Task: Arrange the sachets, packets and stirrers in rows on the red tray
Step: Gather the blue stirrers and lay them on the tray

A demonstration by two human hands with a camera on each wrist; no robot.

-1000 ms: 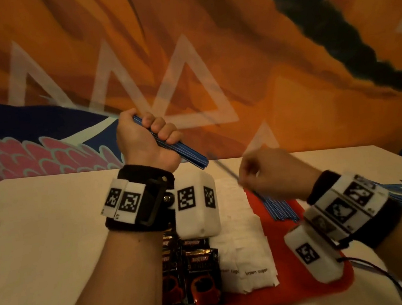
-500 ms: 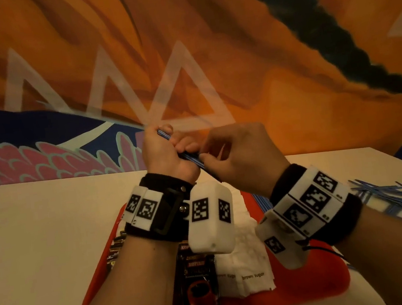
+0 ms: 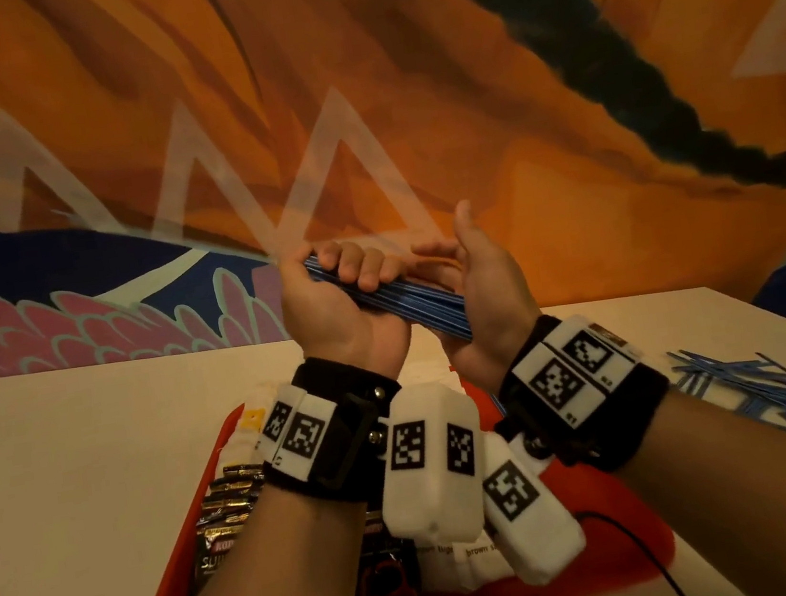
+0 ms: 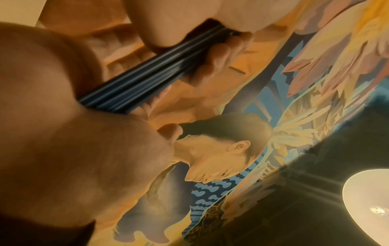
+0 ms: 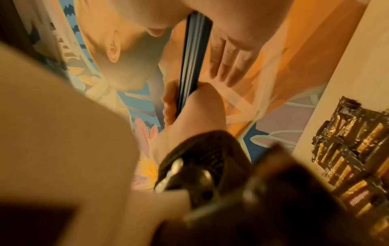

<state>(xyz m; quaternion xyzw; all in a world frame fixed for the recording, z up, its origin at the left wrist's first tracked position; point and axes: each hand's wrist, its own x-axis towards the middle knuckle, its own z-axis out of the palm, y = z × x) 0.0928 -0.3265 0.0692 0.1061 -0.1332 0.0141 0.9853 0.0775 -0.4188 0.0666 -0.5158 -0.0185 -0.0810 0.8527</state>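
Note:
My left hand [image 3: 335, 295] is raised above the table and grips a bundle of blue stirrers [image 3: 396, 297], fingers curled round it. The right hand [image 3: 477, 271] is flat, its palm against the bundle's lower right end and its fingers [image 5: 229, 66] straight. In the wrist views the stirrers [image 4: 136, 79] [image 5: 193, 58] run between both hands. Below my wrists lies the red tray [image 3: 630, 561], holding a row of dark packets [image 3: 225, 520] and white sachets [image 3: 470, 557], partly hidden by my arms.
A loose heap of blue stirrers [image 3: 768, 388] lies on the pale table [image 3: 81, 489] to the right of the tray. A painted orange and blue wall [image 3: 506, 108] stands just behind the table's far edge. The dark packets [image 5: 357, 158] show in the right wrist view.
My right hand came up from the tray to the left hand, pinched at the bundle, then opened flat against its end. The left hand kept its grip.

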